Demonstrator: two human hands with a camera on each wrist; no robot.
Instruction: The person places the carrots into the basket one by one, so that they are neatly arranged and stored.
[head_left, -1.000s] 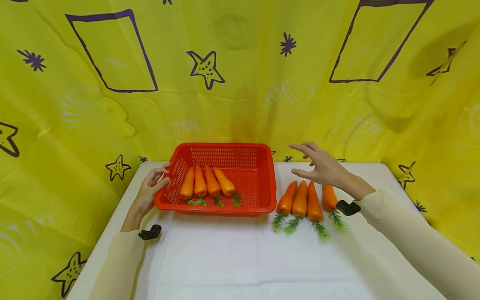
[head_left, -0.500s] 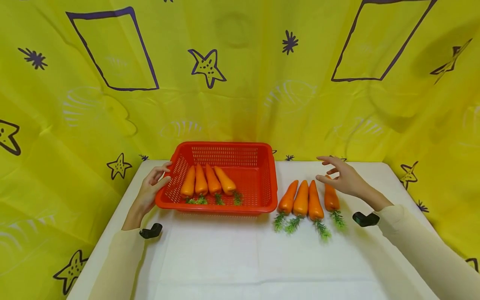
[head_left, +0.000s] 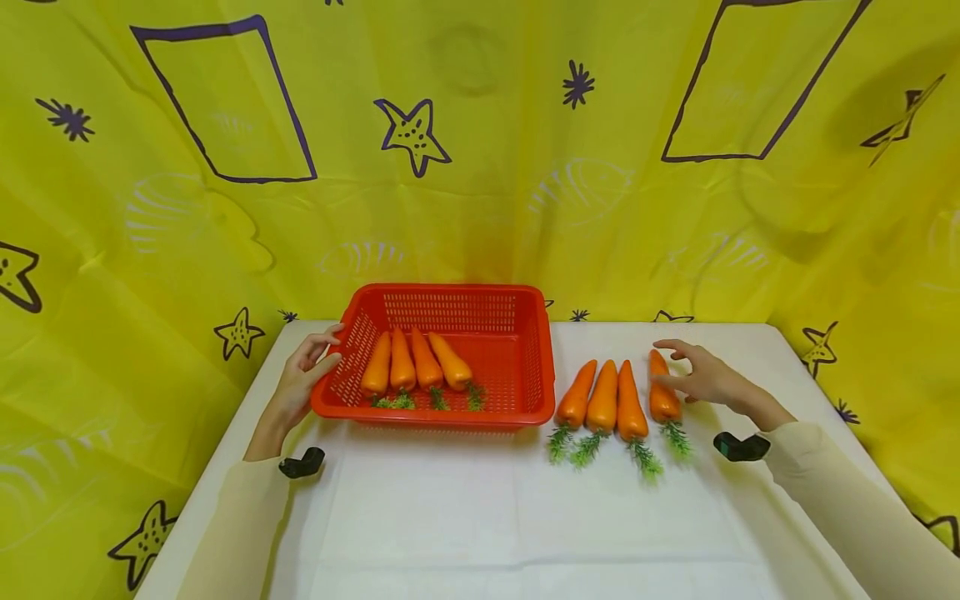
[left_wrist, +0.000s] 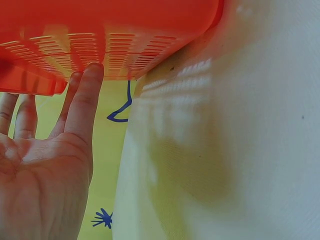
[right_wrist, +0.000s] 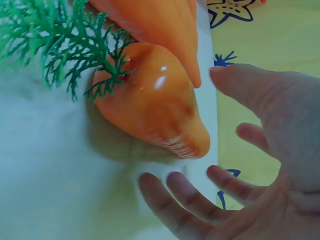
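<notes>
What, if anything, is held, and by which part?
Nothing seems held: the left hand touches the basket on its left side; the right hand hovers by the rightmost carrot.

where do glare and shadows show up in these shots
Right wrist view: small bright glints on the nearest carrot, with a shadow under it; left wrist view: barred light and shadow on the table beside the red basket; head view: soft shadows next to both sleeves.

Yellow curtain, creased, printed with dark-outlined starfish, spiky bursts, large four-sided figures and a faint pale fish. White tabletop, one crosswise crease in its near part.
</notes>
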